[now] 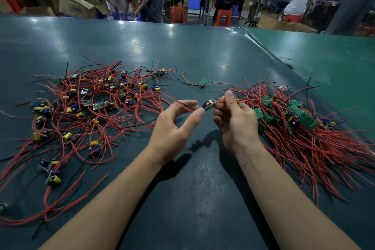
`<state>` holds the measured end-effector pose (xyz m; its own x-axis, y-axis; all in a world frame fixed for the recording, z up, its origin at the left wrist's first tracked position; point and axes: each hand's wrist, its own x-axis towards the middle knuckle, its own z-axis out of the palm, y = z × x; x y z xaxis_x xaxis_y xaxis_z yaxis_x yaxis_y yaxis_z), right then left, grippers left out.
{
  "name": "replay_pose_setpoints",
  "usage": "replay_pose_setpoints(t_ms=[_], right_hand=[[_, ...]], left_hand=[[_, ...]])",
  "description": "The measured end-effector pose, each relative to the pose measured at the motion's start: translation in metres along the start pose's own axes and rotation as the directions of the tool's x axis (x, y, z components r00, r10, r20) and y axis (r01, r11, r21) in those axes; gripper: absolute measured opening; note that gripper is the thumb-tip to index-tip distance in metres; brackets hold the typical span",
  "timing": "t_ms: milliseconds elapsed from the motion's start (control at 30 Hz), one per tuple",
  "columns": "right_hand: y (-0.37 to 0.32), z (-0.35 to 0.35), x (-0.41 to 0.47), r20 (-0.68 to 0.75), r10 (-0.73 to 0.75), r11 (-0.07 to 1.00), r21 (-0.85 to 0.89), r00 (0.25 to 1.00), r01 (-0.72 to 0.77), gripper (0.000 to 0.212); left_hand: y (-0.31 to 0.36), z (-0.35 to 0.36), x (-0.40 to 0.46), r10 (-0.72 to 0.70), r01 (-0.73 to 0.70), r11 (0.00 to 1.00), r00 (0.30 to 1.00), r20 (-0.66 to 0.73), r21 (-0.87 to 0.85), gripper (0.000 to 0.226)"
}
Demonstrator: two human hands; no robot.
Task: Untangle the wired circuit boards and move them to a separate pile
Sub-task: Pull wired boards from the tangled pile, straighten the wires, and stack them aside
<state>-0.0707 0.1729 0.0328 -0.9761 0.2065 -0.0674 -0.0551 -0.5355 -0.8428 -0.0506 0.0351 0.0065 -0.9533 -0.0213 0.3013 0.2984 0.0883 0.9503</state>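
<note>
Pinching one circuit board (pixel 209 104) between both hands' fingers (pixel 197 112) (above table).

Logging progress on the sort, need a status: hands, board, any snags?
Left hand pinches a red wire; right hand holds the circuit board. Board in the air between tangled pile and sorted pile. Wire trails back toward the tangle.

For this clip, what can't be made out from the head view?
- Held circuit board: mostly covered by fingertips of left hand and right hand.
- Tangled pile: wires run past the left edge.
- Sorted pile: cut by the right edge.
- Board markings: too small.
</note>
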Motion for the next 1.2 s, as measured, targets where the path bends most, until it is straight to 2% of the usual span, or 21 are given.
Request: replay_pose_setpoints(t_ms=[33, 100, 200, 300, 433, 533, 600, 700, 767, 833, 933, 1067, 1200], right_hand=[[0.0, 0.0, 0.0, 0.002, -0.007, 1.0, -0.001, 1.0, 0.007, 0.023], [0.0, 0.001, -0.001, 0.007, -0.017, 1.0, -0.016, 1.0, 0.017, 0.022], [0.001, 0.003, -0.003, 0.026, -0.002, 0.999, -0.043, 1.0, 0.004, 0.02], [0.002, 0.003, -0.004, 0.034, 0.002, 0.997, -0.083, 0.999, 0.001, 0.018], [0.003, 0.001, -0.005, 0.072, 0.017, 0.988, -0.156, 0.997, -0.006, 0.019], [0.005, 0.002, -0.007, 0.134, 0.158, 0.949, -0.293, 0.978, -0.114, 0.022], [0.004, 0.001, -0.006, 0.169, 0.214, 0.947, -0.279, 0.962, -0.162, 0.029], [-0.004, -0.005, -0.001, 0.242, 0.247, 0.969, -0.054, 0.938, -0.241, 0.052], [-0.008, -0.01, 0.001, 0.332, 0.278, 0.95, 0.045, 0.901, -0.31, 0.065], [-0.006, -0.01, 0.002, 0.345, 0.302, 0.951, -0.05, 0.888, -0.304, 0.068], [0.005, -0.003, -0.003, 0.318, 0.294, 0.922, -0.344, 0.901, -0.179, 0.045], [0.011, -0.004, -0.005, 0.343, 0.208, 0.934, -0.349, 0.916, -0.082, 0.021], [0.01, -0.006, -0.003, 0.285, 0.166, 0.92, -0.388, 0.944, -0.045, 0.02]], left_hand=[[0.0, -0.001, 0.002, -0.004, 0.008, 0.998, 0.998, -0.058, 0.068, 0.027], [0.002, -0.002, 0.003, 0.038, -0.034, 0.998, 0.996, -0.082, 0.052, 0.019], [0.006, -0.001, -0.004, 0.126, -0.126, 0.989, 0.992, -0.009, -0.071, 0.015], [0.007, 0.001, -0.006, 0.099, -0.089, 0.98, 0.994, 0.049, -0.18, 0.023], [0.006, -0.001, 0.0, 0.079, -0.105, 0.97, 0.989, -0.123, -0.22, 0.02], [0.007, -0.004, 0.006, 0.042, -0.106, 0.94, 0.979, -0.198, -0.324, 0.008], [0.008, -0.01, 0.008, -0.028, -0.069, 0.893, 0.978, -0.209, -0.444, 0.013], [0.011, -0.015, 0.01, -0.169, 0.103, 0.747, 0.985, -0.039, -0.657, 0.024], [0.014, -0.015, 0.008, -0.188, 0.212, 0.684, 0.976, 0.112, -0.698, 0.03], [0.015, -0.012, 0.008, -0.172, 0.27, 0.687, 0.963, 0.209, -0.675, 0.034], [0.013, -0.01, 0.005, -0.201, 0.356, 0.78, 0.921, 0.333, -0.514, 0.033], [0.012, -0.006, -0.002, -0.255, 0.401, 0.865, 0.869, 0.424, -0.302, 0.028], [0.018, -0.005, -0.002, -0.31, 0.456, 0.837, 0.851, 0.424, -0.303, 0.031]])
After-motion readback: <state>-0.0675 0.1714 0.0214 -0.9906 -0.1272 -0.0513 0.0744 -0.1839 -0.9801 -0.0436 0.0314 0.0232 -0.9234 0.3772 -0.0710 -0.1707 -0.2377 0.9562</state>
